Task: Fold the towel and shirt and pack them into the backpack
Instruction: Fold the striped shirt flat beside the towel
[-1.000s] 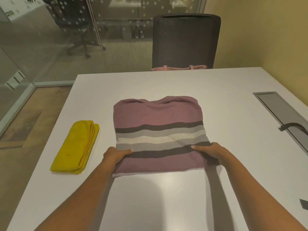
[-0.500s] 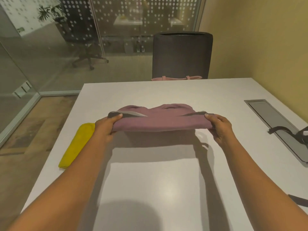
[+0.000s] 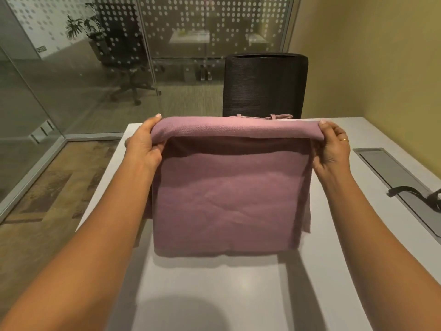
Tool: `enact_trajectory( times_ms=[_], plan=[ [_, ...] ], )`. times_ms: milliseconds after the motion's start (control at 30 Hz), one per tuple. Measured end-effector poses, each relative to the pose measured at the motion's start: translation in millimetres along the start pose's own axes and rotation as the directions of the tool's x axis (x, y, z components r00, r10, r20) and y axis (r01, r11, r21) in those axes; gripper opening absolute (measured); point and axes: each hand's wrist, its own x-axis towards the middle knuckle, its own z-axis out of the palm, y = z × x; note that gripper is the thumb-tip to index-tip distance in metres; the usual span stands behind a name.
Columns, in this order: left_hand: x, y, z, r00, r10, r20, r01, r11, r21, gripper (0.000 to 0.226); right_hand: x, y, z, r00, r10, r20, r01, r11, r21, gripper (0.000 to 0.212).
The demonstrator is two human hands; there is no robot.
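Note:
The mauve shirt point(image 3: 226, 199) hangs in the air above the white table point(image 3: 214, 295), its plain back side facing me and its lower edge just over the tabletop. My left hand point(image 3: 143, 146) grips the shirt's upper left corner. My right hand point(image 3: 331, 149) grips the upper right corner. The top edge is rolled over between my hands. Behind the far table edge a strip of the pink backpack point(image 3: 272, 116) shows on the chair seat. The yellow towel is hidden from view.
A black mesh chair point(image 3: 265, 84) stands at the table's far side. A grey cable hatch point(image 3: 396, 180) with a black strap point(image 3: 415, 193) is set into the table at right. Glass walls stand left and ahead, a yellow wall right.
Both hands have lifted the shirt off the table from its near edge and raised it until it hangs upright. It now covers the spot where the yellow towel was seen.

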Motion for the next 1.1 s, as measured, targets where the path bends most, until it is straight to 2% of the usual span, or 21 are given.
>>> enact_trajectory(
  times_ms=[33, 133, 167, 233, 333, 433, 500, 533, 667, 767, 833, 1000, 1100],
  plan=[
    [8.8, -6.1, -5.5, 0.999, -0.035, -0.022, 0.035, 0.999, 0.024, 0.033, 4.5, 7.7, -1.5, 0.999, 0.041, -0.017, -0.042, 0.997, -0.058, 0.016],
    [33.0, -33.8, -27.9, 0.982, -0.147, -0.122, 0.164, 0.975, 0.147, 0.009, 16.0, 39.8, -14.6, 0.981, 0.155, -0.119, -0.178, 0.959, -0.219, 0.021],
    [39.3, -43.8, -36.2, 0.972, -0.174, -0.155, 0.203, 0.96, 0.193, 0.01, 18.3, 50.6, -19.2, 0.974, 0.176, -0.145, -0.208, 0.948, -0.243, 0.02],
    [49.5, -61.0, -48.1, 0.953, -0.198, -0.229, 0.257, 0.928, 0.27, 0.027, 22.1, 70.0, -27.9, 0.963, 0.207, -0.174, -0.248, 0.931, -0.269, 0.021],
    [60.9, -78.0, -56.4, 0.953, -0.108, -0.284, 0.225, 0.879, 0.421, 0.045, 29.7, 92.6, -41.1, 0.961, 0.206, -0.184, -0.264, 0.879, -0.397, 0.029],
    [66.5, -88.2, -61.6, 0.965, 0.001, -0.261, 0.161, 0.784, 0.6, 0.048, 37.4, 108.3, -52.9, 0.98, 0.083, -0.182, -0.19, 0.675, -0.713, 0.029],
    [66.9, -91.2, -65.6, 0.956, 0.088, -0.278, 0.138, 0.703, 0.698, 0.044, 36.9, 109.7, -54.4, 0.987, 0.003, -0.164, -0.138, 0.547, -0.826, 0.04],
    [67.0, -90.9, -67.9, 0.949, 0.128, -0.287, 0.128, 0.676, 0.725, 0.043, 37.0, 109.9, -55.2, 0.987, -0.02, -0.16, -0.126, 0.525, -0.842, 0.045],
    [70.2, -83.9, -81.3, 0.944, 0.165, -0.285, 0.114, 0.647, 0.754, 0.037, 37.2, 105.2, -57.4, 0.982, -0.072, -0.175, -0.107, 0.552, -0.827, 0.044],
    [65.8, -77.2, -90.1, 0.947, 0.15, -0.283, 0.109, 0.68, 0.725, 0.033, 34.4, 101.4, -64.1, 0.976, -0.054, -0.211, -0.137, 0.599, -0.789, 0.033],
    [56.6, -75.3, -94.5, 0.953, 0.132, -0.274, 0.108, 0.696, 0.71, 0.03, 26.7, 101.7, -70.1, 0.972, -0.035, -0.231, -0.158, 0.631, -0.76, 0.03],
    [27.0, -71.5, -101.4, 0.959, 0.12, -0.257, 0.087, 0.738, 0.669, 0.04, 0.6, 95.9, -79.7, 0.965, -0.016, -0.262, -0.175, 0.706, -0.686, 0.026],
    [5.5, -65.0, -104.8, 0.962, 0.125, -0.241, 0.06, 0.769, 0.636, 0.036, -17.1, 84.8, -83.2, 0.967, -0.02, -0.252, -0.159, 0.728, -0.667, 0.024]
  ],
)
